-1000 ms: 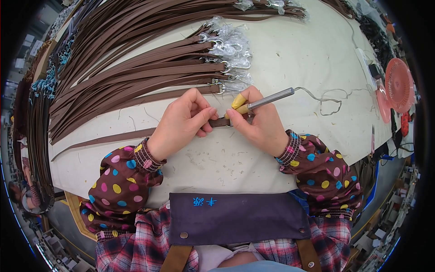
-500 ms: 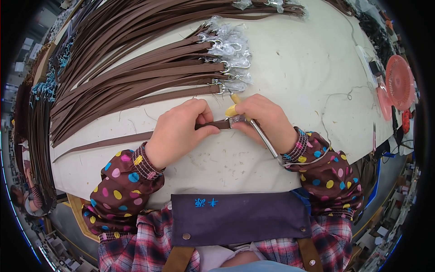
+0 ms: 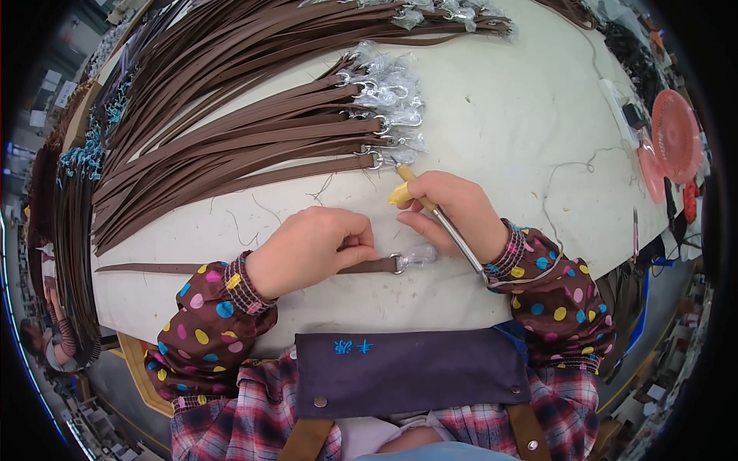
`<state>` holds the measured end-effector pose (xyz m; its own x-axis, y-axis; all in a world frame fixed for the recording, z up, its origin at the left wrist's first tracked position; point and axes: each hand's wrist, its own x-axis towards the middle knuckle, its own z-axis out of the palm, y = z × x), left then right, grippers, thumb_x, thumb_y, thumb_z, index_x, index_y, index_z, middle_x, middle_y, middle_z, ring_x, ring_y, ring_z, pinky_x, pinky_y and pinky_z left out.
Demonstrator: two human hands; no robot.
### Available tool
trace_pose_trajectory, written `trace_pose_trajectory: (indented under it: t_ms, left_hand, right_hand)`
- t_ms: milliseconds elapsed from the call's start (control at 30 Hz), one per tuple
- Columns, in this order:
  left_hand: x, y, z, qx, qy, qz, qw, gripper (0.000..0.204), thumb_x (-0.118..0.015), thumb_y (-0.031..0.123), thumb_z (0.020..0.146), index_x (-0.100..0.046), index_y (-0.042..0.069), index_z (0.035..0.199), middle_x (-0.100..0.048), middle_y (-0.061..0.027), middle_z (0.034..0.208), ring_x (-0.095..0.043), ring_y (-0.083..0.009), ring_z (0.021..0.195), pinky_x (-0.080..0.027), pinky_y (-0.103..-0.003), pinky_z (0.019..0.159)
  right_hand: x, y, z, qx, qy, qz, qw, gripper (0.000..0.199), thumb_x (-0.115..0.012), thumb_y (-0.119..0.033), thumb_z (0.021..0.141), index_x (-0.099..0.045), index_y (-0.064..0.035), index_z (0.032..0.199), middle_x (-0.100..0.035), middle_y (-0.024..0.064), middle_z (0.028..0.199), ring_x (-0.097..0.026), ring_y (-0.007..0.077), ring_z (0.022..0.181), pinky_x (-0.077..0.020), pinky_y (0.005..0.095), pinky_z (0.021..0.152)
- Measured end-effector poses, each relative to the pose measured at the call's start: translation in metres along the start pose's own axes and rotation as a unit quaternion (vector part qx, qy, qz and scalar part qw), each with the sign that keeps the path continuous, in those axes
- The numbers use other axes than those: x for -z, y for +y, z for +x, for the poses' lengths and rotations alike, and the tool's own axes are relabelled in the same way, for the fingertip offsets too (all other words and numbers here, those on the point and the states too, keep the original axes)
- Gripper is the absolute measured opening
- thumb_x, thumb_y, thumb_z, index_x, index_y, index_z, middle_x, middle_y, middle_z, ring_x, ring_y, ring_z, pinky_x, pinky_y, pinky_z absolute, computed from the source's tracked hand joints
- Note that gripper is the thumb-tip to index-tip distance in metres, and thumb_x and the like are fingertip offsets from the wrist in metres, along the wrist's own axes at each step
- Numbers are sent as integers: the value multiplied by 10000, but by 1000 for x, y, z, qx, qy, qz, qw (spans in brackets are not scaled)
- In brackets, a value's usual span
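A brown strap (image 3: 377, 266) lies crosswise in front of me, with a metal ring and a clear-plastic-wrapped clasp (image 3: 417, 257) at its right end. My left hand (image 3: 315, 247) is closed over the strap's middle, fingertips pinched at its upper edge. In my right hand (image 3: 461, 209) is a slim corded tool like a soldering iron (image 3: 455, 234), with a tan front part and a metal handle. Its thin tip points up and left, close to the ring end of the nearest bundled strap (image 3: 307, 169). A yellow cover sits on my right index finger.
More brown straps (image 3: 231, 58) are heaped at the back left, their hardware wrapped in clear plastic (image 3: 392, 88). A thin cord (image 3: 547, 192) trails over the pale table (image 3: 492, 115). Pink round baskets (image 3: 676, 138) stand at the right edge. Loose threads (image 3: 238, 227) lie by my left hand.
The strap has come down toward me, and my left hand with it. My right hand has let go of its wrapped clasp end and still holds the tool.
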<state>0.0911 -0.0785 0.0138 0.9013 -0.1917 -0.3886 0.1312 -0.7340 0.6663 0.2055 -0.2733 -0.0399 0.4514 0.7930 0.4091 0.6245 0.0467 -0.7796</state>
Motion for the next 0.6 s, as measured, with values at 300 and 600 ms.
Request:
trace_pose_trajectory:
  t_ms: [300,600]
  left_hand:
    - [10,-33,16,-47,291,188,937,193,-691,190,811,-588,86,938,-578,-55,915,-575,-264,903,-487,-374,703]
    - [-4,-14,-3,2,195,124,973,227,-704,172,795,-546,55,908,-573,-92,865,-608,-294,730,-494,-383,638]
  right_hand:
    - [5,8,5,19,73,-76,994,231,-703,25,769,-604,-37,968,-620,107,863,-615,236,746,-493,294,665]
    - [1,11,9,113,-5,-153,982,299,-719,-77,741,-593,-80,1011,-610,87,871,-587,282,864,-487,367,735]
